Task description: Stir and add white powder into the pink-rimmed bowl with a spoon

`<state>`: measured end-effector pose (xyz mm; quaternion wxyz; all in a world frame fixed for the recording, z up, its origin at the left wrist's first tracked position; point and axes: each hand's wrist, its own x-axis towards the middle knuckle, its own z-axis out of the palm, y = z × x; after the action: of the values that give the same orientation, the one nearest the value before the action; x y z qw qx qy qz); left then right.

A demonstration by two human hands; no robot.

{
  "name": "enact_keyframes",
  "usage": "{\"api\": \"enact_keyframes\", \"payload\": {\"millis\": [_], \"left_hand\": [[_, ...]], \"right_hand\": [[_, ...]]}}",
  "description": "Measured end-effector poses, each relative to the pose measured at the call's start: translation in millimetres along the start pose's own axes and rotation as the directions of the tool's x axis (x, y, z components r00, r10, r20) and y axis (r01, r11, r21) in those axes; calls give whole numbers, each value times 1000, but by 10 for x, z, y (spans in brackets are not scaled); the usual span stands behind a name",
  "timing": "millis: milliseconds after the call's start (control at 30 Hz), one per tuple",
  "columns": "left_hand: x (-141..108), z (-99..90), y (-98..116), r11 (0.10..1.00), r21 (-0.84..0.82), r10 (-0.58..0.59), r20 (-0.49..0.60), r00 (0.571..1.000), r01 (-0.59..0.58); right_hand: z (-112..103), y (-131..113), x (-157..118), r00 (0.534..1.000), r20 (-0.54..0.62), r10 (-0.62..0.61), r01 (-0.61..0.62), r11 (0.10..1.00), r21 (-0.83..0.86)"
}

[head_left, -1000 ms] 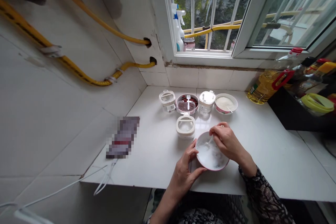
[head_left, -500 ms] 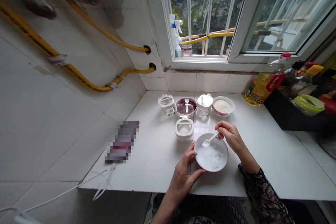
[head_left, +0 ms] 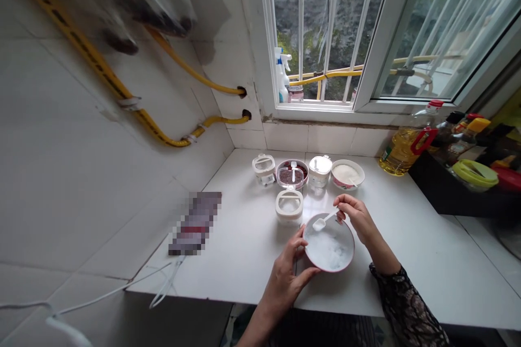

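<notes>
Left hand (head_left: pixel 283 276) cradles bowl (head_left: pixel 330 269), right hand (head_left: pixel 358 219) pinches spoon (head_left: pixel 321 223).

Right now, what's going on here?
A person's left hand grips a red-rimmed white bowl of something white, and their right hand holds a small white spoon over it. Past the bowl, small plastic containers and a second bowl of white granules stand on the white counter.

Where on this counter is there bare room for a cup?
The white counter is bare right of the red-rimmed bowl, below the oil bottle. Another bare patch lies left of the white container, beside the blurred packet. It is crowded under the window, where containers and a second bowl sit close.
</notes>
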<state>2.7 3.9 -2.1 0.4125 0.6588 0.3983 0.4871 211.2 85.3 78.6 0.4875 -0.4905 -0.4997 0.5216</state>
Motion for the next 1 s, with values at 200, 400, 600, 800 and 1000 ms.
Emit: {"api": "enact_keyframes", "payload": {"millis": [200, 400, 600, 800, 1000], "left_hand": [[-3, 21, -35, 1000, -23, -8, 3, 1000, 8], [2, 32, -40, 999, -46, -8, 14, 1000, 9], [7, 23, -16, 999, -49, 2, 15, 1000, -1], [-9, 11, -13, 1000, -22, -5, 16, 1000, 6], [-18, 6, -29, 1000, 2, 1, 15, 1000, -1]], "right_hand": [[167, -51, 54, 967, -24, -255, 247, 953, -174], [325, -10, 44, 687, 267, -676, 687, 486, -540], [222, -28, -5, 665, 206, -718, 689, 483, -540], [-57, -82, -83, 871, 120, -477, 463, 713, -527], [-50, -66, -113, 849, 332, -410, 514, 503, -694]]}}
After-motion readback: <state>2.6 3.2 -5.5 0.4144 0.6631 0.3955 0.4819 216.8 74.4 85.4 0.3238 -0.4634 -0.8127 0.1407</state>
